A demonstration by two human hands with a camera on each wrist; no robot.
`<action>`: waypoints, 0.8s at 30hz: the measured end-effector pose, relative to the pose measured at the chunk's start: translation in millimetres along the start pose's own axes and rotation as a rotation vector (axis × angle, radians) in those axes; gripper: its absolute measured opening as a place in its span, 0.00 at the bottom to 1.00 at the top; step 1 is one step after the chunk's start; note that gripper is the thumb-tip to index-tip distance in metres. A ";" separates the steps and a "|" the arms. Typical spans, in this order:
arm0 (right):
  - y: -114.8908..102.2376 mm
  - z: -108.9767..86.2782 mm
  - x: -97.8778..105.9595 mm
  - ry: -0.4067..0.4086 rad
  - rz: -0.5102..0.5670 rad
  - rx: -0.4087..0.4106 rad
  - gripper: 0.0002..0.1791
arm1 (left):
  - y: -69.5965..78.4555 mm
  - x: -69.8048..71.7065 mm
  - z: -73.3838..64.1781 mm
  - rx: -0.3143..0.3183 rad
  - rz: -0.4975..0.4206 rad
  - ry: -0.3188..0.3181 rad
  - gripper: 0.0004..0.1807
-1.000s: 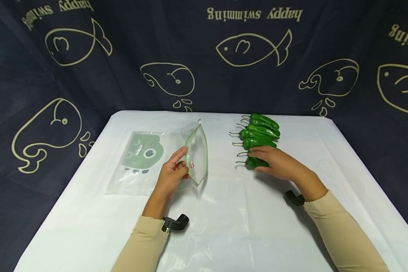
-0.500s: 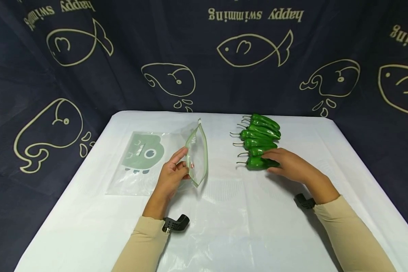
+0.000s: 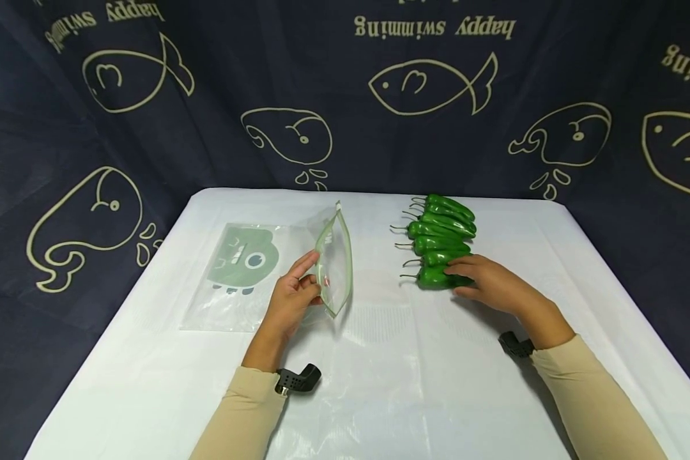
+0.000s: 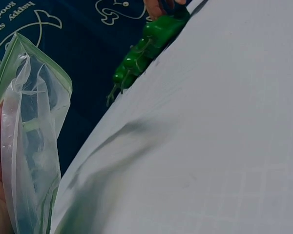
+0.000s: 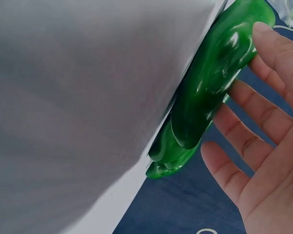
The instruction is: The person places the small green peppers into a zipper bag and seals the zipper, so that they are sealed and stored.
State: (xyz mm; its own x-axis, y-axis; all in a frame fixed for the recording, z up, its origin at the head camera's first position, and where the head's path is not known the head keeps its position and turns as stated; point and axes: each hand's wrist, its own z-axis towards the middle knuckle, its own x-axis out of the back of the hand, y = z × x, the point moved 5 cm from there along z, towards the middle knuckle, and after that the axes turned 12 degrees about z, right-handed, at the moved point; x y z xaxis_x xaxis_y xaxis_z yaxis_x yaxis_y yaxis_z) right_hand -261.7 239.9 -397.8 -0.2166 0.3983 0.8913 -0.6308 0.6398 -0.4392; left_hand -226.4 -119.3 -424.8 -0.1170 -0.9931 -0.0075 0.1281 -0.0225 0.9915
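My left hand point(image 3: 290, 297) pinches the green-edged mouth of a clear zip bag point(image 3: 241, 262), holding it raised and gaping to the right. The bag's printed body, a green creature with one eye, lies flat on the table to the left. Several green peppers point(image 3: 434, 246) lie in a row at the right, stems pointing left. At the nearest pepper point(image 5: 210, 78) is my right hand point(image 3: 491, 284), thumb on the near side and fingers over its right end. In the right wrist view, those fingers point(image 5: 249, 102) are spread and fairly straight alongside the pepper.
A white cloth covers the table point(image 3: 345, 396), with a faint striped patch beside the bag. Dark blue fabric point(image 3: 345, 147) with fish and whale drawings hangs behind and at the sides. A black band point(image 3: 299, 378) is strapped on each wrist.
My right hand has slid rightward along the nearest peppers, uncovering more of them, and has barely moved in the last half second. My left hand and the bag stay in place.
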 end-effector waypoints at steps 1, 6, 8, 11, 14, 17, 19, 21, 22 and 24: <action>0.3 0.1 -0.4 -0.002 0.002 0.001 0.22 | 0.0 -0.1 -0.1 0.001 -0.003 -0.001 0.36; 0.6 1.1 -1.8 -0.014 0.017 0.004 0.22 | -0.6 0.1 -0.2 0.005 -0.005 0.002 0.36; -0.2 1.9 -1.5 -0.014 0.021 0.006 0.22 | -0.9 0.2 -0.1 0.007 -0.005 0.001 0.36; -0.4 2.7 -1.3 -0.014 0.031 0.002 0.23 | -1.2 0.5 0.2 0.008 -0.010 -0.003 0.35; 0.4 3.0 -3.0 -0.021 0.050 -0.013 0.25 | -1.1 0.4 0.1 0.010 -0.011 -0.007 0.35; 0.9 3.2 -5.2 -0.030 0.073 -0.030 0.26 | -1.1 0.3 0.2 0.011 -0.008 -0.006 0.35; 0.5 3.4 -6.4 -0.041 0.084 -0.041 0.26 | -1.0 0.2 0.3 0.011 -0.006 -0.002 0.35; 0.0 3.4 -7.3 -0.053 0.091 -0.048 0.26 | -0.8 0.0 0.2 0.010 -0.003 0.000 0.35; -0.1 3.5 -7.7 -0.057 0.090 -0.050 0.26 | -0.6 -0.1 0.2 0.010 -0.002 0.000 0.35; -1.0 3.8 -8.1 -0.066 0.087 -0.051 0.26 | 0.0 -0.6 0.2 0.009 -0.002 -0.003 0.35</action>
State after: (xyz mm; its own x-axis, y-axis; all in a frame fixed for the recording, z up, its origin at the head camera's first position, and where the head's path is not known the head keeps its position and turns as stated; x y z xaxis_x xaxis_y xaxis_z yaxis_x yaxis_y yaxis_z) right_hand -262.1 233.6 -404.1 -0.3186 0.4101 0.8546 -0.5695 0.6379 -0.5184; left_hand -226.5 -118.7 -424.8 -0.1204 -0.9927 -0.0093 0.1192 -0.0238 0.9926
